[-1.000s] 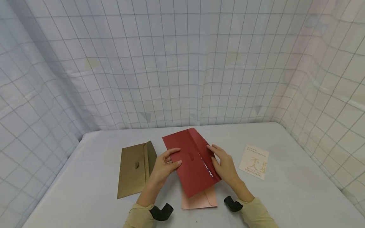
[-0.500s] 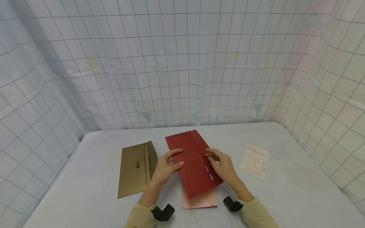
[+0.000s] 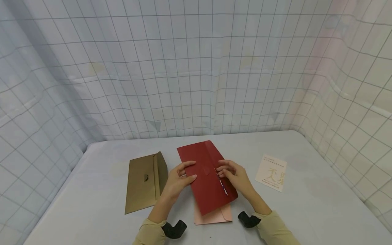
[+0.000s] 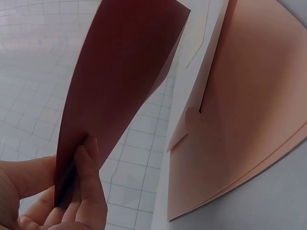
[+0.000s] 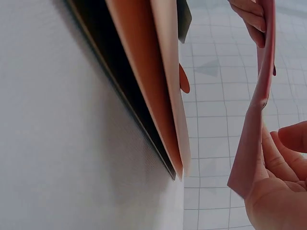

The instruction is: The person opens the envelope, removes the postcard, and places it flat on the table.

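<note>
My left hand pinches the left edge of a red envelope, with the thumb on one face and the fingers on the other. In the left wrist view the same red envelope rises from that grip. At its right side, a flap is creased along its length, and a strip with white and blue marks shows along the slit there. My right hand lies against this flap, its fingertips by the upper end of the strip. In the right wrist view its thumb stands apart from the envelope.
Below the red envelope lies a pink envelope, partly covered. To the left is a gold envelope with its flap raised. A pale card with gold print lies on the right of the white table. Gridded curtains surround it.
My right fingers have moved from the flap's outer side leftward to the marked strip. The red envelope has shifted slightly down and right, with my left hand still gripping it.
</note>
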The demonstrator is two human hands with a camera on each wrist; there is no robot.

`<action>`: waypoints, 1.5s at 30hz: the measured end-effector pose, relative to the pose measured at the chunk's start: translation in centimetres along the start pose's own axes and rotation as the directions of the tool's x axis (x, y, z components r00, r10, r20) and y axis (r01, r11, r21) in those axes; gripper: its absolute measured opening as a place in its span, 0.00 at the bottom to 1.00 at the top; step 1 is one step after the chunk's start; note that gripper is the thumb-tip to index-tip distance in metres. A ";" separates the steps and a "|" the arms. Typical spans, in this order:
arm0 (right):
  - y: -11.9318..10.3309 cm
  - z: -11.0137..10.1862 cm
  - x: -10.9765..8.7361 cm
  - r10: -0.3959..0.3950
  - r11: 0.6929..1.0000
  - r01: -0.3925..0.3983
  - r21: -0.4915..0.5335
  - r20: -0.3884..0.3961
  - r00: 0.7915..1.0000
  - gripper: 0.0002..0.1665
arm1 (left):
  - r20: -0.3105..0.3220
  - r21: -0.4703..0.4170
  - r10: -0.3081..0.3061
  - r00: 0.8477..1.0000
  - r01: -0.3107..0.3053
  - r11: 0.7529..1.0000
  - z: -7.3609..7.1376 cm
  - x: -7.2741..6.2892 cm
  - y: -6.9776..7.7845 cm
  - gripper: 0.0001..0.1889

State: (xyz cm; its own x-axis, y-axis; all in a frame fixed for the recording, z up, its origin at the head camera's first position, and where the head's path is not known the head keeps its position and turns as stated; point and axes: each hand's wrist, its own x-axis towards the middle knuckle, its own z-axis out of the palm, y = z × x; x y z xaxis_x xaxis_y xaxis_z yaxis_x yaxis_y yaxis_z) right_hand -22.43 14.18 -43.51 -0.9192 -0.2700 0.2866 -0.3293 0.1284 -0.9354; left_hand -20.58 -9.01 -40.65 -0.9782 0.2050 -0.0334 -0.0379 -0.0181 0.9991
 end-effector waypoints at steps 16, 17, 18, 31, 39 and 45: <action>-0.4 0.2 -0.1 0.159 0.983 -0.162 0.084 0.040 0.986 0.20 | 0.033 -0.023 -0.022 0.999 0.023 0.999 0.7 -0.1 -0.4 0.26; -0.4 0.2 -0.1 0.176 0.979 -0.179 0.098 0.044 0.983 0.21 | 0.043 -0.021 -0.018 0.999 0.019 1.000 0.7 -0.2 -0.4 0.26; -0.4 0.2 -0.1 0.191 0.975 -0.195 0.110 0.047 0.981 0.21 | 0.052 -0.018 -0.014 0.999 0.015 1.000 0.7 -0.2 -0.4 0.26; -0.9 -0.1 -0.3 0.206 0.957 -0.229 0.179 0.142 0.968 0.20 | 0.154 0.003 -0.017 0.988 0.017 1.000 0.4 0.0 -0.7 0.25; -0.9 -0.3 -0.3 0.203 0.950 -0.250 0.186 0.237 0.950 0.21 | 0.210 0.050 -0.009 0.978 -0.001 0.999 0.2 0.1 -0.6 0.25; -0.9 -0.3 -0.3 0.188 0.945 -0.251 0.212 0.279 0.942 0.21 | 0.233 0.069 -0.003 0.973 -0.013 0.998 0.1 0.1 -0.5 0.25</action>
State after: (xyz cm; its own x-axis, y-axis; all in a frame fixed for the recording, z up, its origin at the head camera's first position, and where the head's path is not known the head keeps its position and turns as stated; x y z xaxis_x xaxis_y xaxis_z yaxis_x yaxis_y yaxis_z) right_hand -21.91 14.41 -42.69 -0.8675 -0.4961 0.0369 -0.0350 -0.0131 -0.9993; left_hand -20.62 -8.85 -41.14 -0.9037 0.4271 -0.0297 -0.0107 0.0469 0.9988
